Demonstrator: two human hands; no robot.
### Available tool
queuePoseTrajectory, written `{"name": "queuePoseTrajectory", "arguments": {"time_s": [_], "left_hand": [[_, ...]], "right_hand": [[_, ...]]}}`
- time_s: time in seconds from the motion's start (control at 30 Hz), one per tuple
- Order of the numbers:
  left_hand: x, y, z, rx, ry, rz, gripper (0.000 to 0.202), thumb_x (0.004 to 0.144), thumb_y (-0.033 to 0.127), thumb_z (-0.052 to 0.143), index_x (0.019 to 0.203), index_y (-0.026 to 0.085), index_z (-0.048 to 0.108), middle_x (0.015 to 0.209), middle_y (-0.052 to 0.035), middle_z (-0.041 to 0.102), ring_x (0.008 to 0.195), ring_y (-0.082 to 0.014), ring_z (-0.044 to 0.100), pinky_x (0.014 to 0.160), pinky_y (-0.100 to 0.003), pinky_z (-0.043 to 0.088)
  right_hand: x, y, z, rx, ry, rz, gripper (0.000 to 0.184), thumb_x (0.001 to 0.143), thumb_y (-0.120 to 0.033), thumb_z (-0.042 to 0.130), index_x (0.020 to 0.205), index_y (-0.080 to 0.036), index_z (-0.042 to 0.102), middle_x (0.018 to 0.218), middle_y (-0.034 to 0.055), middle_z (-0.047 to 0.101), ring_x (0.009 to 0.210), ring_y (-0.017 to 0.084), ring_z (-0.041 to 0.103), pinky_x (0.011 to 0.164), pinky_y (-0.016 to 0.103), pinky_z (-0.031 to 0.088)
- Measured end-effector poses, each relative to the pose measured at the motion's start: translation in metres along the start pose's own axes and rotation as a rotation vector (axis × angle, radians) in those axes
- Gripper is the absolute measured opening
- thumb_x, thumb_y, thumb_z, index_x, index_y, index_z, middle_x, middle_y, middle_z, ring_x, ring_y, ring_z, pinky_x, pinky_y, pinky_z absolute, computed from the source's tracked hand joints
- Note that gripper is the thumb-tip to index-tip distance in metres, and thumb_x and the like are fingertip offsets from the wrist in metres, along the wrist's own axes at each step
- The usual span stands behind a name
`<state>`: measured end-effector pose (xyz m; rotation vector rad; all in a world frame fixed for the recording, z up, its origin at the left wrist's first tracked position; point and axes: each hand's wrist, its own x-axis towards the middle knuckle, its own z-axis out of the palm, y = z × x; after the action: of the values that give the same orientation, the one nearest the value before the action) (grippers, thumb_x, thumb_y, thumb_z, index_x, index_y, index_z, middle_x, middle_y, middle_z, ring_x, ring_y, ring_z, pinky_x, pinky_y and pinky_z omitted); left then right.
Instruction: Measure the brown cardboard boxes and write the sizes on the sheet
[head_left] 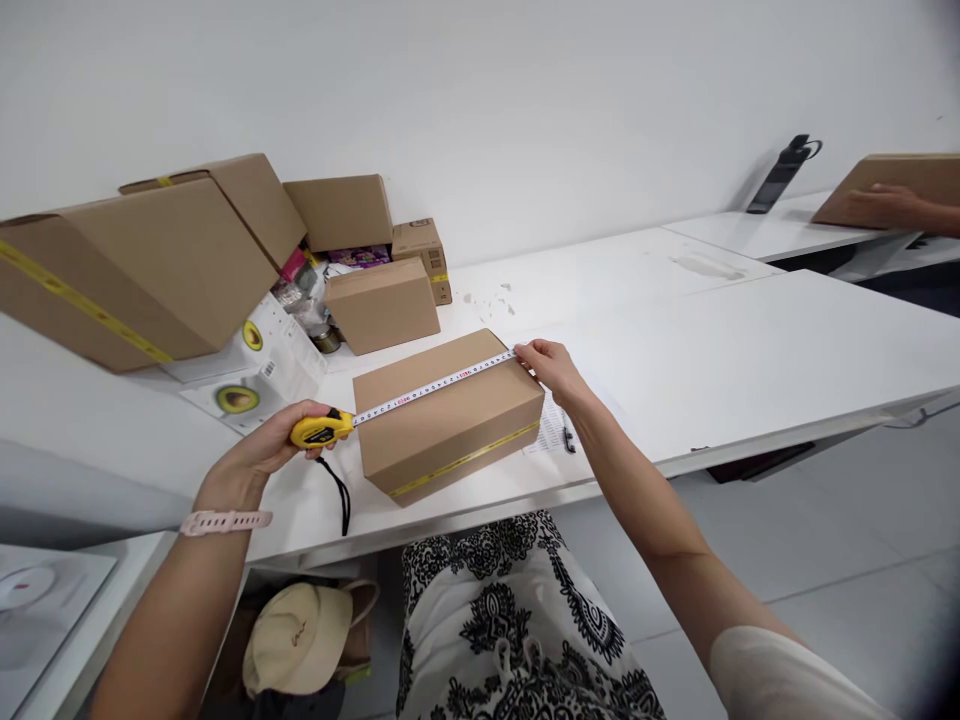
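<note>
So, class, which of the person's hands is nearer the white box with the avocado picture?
Left. The left hand, gripping the yellow tape measure, is just beside the avocado box; the right hand holds the tape's end beyond the cardboard box.

A: What is the left hand [259, 455] doing?
B: It grips a yellow tape measure [319, 430] just off the left end of a closed cardboard box [450, 425] on the white tabletop [712, 350].
A: And the right hand [551, 368]?
B: Its fingers [527, 350] pinch the blade [435, 383] at the box's right end. The blade lies stretched along the top.
A: What else is there?
B: A pile of boxes [225, 250] sits at the back left. A printed sheet [551, 435] pokes out beside the box. At the far right, another person's hand [889, 205] rests on a further box [911, 175].
</note>
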<state>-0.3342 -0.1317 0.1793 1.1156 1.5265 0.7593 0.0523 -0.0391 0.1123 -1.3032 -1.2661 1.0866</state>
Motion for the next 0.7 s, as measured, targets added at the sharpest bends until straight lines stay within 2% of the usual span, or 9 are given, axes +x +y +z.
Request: {"name": "queuePoseTrajectory", "arguments": {"time_s": [0.23, 0.4, 0.53, 0.7], "left_hand": [[0.002, 0.005, -0.004, 0.02, -0.055, -0.003, 0.028, 0.069, 0.039, 0.068, 0.071, 0.012, 0.072, 0.065, -0.0089, 0.069, 0.05, -0.016, 0.054, 0.04, -0.024, 0.043], [0.006, 0.003, -0.006, 0.057, -0.082, 0.009, 0.033, 0.071, 0.042, 0.067, 0.076, 0.011, 0.075, 0.069, -0.011, 0.071, 0.056, -0.0183, 0.059, 0.043, -0.025, 0.048], [0.005, 0.009, -0.009, 0.124, -0.164, 0.038, 0.036, 0.072, 0.042, 0.065, 0.086, 0.011, 0.077, 0.074, -0.0106, 0.072, 0.061, -0.0195, 0.061, 0.048, -0.026, 0.051], [0.003, 0.015, -0.019, 0.218, -0.216, 0.057, 0.038, 0.074, 0.042, 0.065, 0.098, 0.016, 0.079, 0.084, -0.0089, 0.074, 0.065, -0.0193, 0.064, 0.05, -0.026, 0.051]], "right_hand": [[0.005, 0.006, 0.002, -0.012, -0.008, 0.019, 0.033, 0.073, -0.043, 0.066, 0.06, -0.021, 0.045, 0.062, -0.003, 0.045, 0.062, 0.012, 0.042, 0.055, 0.027, 0.029], [0.007, 0.013, 0.005, 0.11, -0.022, 0.019, 0.028, 0.068, -0.044, 0.071, 0.076, -0.021, 0.058, 0.074, -0.0014, 0.058, 0.068, 0.015, 0.051, 0.058, 0.027, 0.038], [0.008, 0.018, 0.007, 0.192, -0.084, -0.001, 0.031, 0.069, -0.042, 0.071, 0.092, -0.023, 0.065, 0.087, 0.0004, 0.067, 0.073, 0.017, 0.058, 0.062, 0.029, 0.045], [0.011, 0.02, 0.007, 0.177, -0.102, -0.006, 0.031, 0.07, -0.04, 0.071, 0.097, -0.025, 0.07, 0.095, 0.0019, 0.071, 0.075, 0.018, 0.06, 0.063, 0.03, 0.047]]}}
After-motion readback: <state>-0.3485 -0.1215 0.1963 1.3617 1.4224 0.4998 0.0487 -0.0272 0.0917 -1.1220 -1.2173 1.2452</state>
